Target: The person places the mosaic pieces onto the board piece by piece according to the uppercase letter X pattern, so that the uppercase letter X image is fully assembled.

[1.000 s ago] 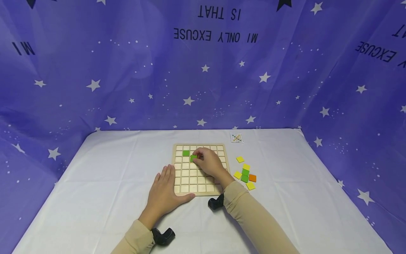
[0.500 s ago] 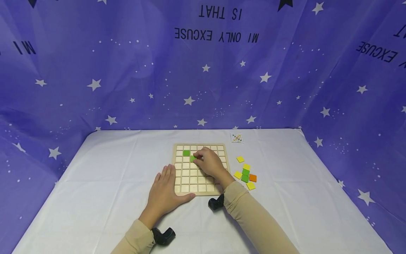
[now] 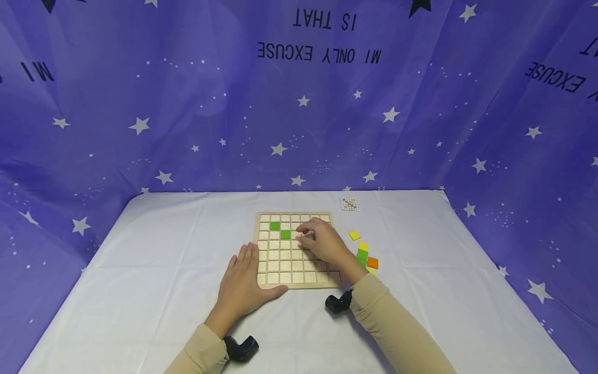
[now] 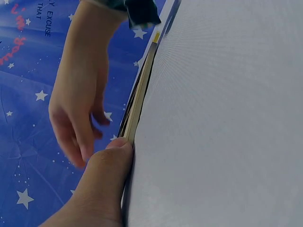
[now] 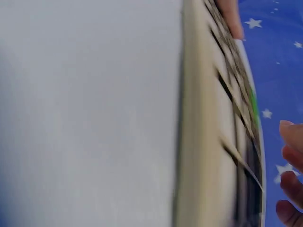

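A wooden grid board lies on the table. Two green square tiles sit in its cells, one near the far left and another diagonally nearer. My left hand lies along the board's left side, thumb at the front edge; in the left wrist view the thumb presses against that edge. Over the board's right half, just right of the nearer green tile, hovers my right hand, fingers loosely bent around nothing. The right wrist view shows its fingertips above the board.
Right of the board lie loose tiles: a yellow one, another yellow, green ones and an orange one. My right forearm partly covers them. A small patterned grid card lies at the table's back. A purple starry curtain surrounds the table.
My right hand has let go of the second green tile, which now lies flat in its cell, and has moved right. My left hand stays in place.
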Motion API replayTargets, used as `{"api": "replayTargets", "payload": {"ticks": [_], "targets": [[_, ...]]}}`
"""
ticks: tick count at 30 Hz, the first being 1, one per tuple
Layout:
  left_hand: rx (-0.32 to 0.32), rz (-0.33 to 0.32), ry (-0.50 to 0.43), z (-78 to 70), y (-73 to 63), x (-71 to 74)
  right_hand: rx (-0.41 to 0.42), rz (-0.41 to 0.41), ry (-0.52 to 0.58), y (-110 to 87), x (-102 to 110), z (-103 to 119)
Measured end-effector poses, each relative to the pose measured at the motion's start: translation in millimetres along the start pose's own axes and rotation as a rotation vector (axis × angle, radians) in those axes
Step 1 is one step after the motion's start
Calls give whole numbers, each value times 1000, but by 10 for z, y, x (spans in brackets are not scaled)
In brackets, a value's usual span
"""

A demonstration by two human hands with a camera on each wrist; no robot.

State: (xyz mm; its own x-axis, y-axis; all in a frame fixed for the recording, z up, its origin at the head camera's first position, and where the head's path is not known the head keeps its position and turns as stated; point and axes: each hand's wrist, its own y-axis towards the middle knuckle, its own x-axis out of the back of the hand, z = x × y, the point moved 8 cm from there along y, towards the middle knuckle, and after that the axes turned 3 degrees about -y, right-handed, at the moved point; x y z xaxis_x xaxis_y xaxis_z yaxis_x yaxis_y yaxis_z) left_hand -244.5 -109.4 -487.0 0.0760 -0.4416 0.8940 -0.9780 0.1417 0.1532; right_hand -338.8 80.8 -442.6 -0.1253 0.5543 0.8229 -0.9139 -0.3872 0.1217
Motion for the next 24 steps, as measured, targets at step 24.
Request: {"api": "replayTargets", "payload": {"ticks": [24], "targets": [[-6, -9, 3, -31, 15, -1, -282, 44, -79, -1068, 832, -1317]]}}
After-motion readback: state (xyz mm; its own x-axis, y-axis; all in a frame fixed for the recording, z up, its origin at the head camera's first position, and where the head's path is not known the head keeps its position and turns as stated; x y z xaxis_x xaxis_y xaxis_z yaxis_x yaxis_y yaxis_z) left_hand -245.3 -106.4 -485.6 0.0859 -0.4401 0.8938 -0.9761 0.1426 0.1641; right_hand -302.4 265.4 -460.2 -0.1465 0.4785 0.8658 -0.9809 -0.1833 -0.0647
